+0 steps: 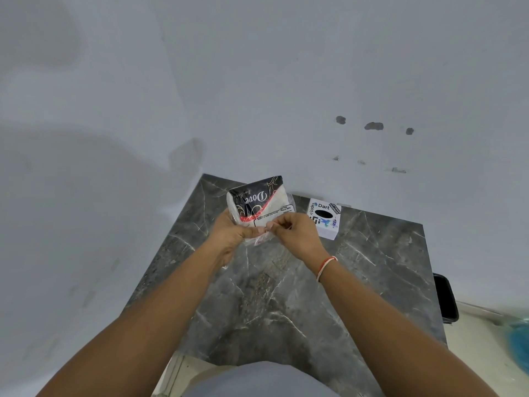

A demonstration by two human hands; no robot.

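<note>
Two hands are meeting over the far part of a dark, marble-patterned table (286,296); the left hand (232,236) is cradling a packet of white tissues (257,202) from its left side and from beneath, its grip clamped on the packet with the thumb lying along the near edge; the right hand (297,233) is pinching the clear wrapper (262,239) at the packet's near end between thumb and forefinger, its grip drawn together on that loose film while the other fingers are curling behind; the two thumbs are almost touching each other.

The packet is sitting between both hands, tilted, its black, red and white label facing up and reading upside down from the head view; whether its underside is touching the table is not showing; crumpled film is hanging just below the fingertips.

A red and white thread bracelet (326,266) is circling the right wrist; a white box (325,217) with stickers and a black oval opening is standing on the table just beside the right hand, near the pale wall (257,81); a black flat object (445,296) is lying at the table's right edge, well apart from the hands; something blue and blurred (519,342) is showing at the far right.
</note>
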